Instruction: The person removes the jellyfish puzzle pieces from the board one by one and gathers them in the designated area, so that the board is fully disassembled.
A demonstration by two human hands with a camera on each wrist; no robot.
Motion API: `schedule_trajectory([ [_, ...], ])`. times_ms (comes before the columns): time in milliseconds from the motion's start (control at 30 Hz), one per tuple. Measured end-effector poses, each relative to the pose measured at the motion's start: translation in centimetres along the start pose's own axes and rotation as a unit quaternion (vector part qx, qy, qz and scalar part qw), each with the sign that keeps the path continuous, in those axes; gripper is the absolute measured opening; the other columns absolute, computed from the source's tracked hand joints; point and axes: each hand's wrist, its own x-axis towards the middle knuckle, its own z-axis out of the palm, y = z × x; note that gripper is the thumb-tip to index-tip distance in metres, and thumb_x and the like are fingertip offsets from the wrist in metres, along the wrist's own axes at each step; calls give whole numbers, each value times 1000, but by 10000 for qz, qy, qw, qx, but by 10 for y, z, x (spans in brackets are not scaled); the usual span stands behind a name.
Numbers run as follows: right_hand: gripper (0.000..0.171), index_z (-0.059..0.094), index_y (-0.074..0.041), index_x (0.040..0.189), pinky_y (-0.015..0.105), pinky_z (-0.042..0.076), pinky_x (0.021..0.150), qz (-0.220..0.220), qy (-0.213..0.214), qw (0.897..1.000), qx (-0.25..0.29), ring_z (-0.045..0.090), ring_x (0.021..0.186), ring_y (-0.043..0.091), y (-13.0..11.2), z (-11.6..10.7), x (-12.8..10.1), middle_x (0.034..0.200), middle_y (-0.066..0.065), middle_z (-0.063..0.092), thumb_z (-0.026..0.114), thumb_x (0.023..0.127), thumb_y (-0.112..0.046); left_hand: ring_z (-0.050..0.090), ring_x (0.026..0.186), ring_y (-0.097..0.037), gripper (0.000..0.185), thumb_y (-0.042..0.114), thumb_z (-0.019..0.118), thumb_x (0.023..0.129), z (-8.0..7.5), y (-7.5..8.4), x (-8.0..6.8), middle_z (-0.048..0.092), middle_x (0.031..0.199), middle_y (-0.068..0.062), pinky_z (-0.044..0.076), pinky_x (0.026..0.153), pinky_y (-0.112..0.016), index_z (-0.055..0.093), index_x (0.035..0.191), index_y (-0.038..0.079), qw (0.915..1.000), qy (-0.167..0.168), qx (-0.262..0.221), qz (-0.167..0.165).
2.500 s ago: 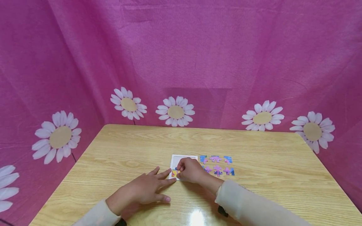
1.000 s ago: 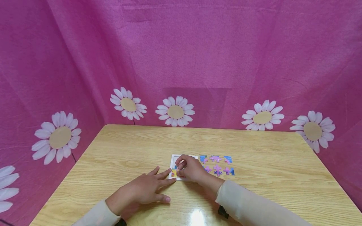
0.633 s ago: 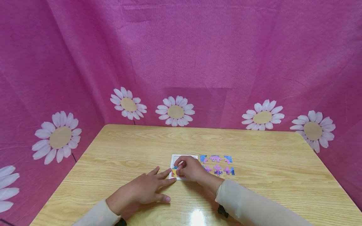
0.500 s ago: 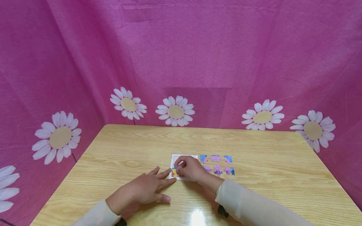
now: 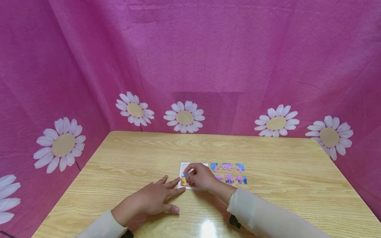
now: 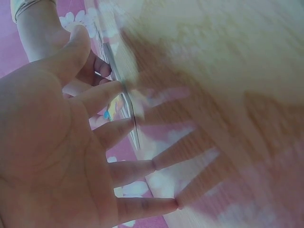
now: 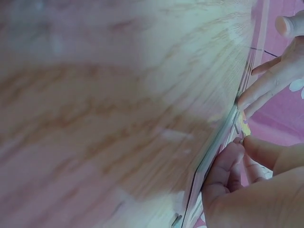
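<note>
right hand grip: the right hand is curled over the near-left part of the puzzle tray, fingertips pinched down on a puzzle piece that sits low in the frame. From the right wrist view the fingers are bunched right at the tray edge, so I'd call it clamped on the piece, pressing it in rather than carrying it.

what changed: compared with a couple seconds ago the index finger has lifted and arched forward over the blank part of the tray, and the knuckles have slid a touch left. The coloured patch by the fingertips looks a bit bigger now, though it's tiny so don't quote me.

left hand: the left hand hasn't budged, flat on the table, fingers spread and straight, tips touching the tray's near-left corner. In the left wrist view two fingertips sit right against the tray edge. Just bracing it, not gripping anything.

where the work is: the piece is in the tray's near-left corner area, under the right fingertips. Most of the tray is still white.

loose pieces: six loose pieces lie in two rows just right of the tray, same layout as before.

my read: seating stage, fiddling one piece into place, with plenty to go.

backdrop: pink cloth with daisies behind the table.
</note>
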Motion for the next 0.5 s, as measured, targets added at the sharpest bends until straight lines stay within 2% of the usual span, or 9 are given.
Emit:
schedule_trajectory([
  [233, 10, 69, -2, 102, 26, 53, 62, 51, -48, 9999, 152, 65, 70, 14, 1, -2, 0, 79, 6, 69, 67, 94, 3, 28, 151, -49, 73, 68, 60, 93, 1, 0, 0, 31, 169, 0, 37, 105, -74, 46, 156, 36, 10000, -11, -32, 5],
  [500, 12, 69, 1, 105, 28, 55, 60, 217, -116, 9977, 633, 64, 67, 15, -1, -4, -1, 79, 10, 68, 66, 94, 5, 27, 152, -48, 72, 70, 57, 93, 3, -4, 3, 30, 169, 0, 37, 106, -73, 45, 157, 39, 9999, -81, 42, -55],
])
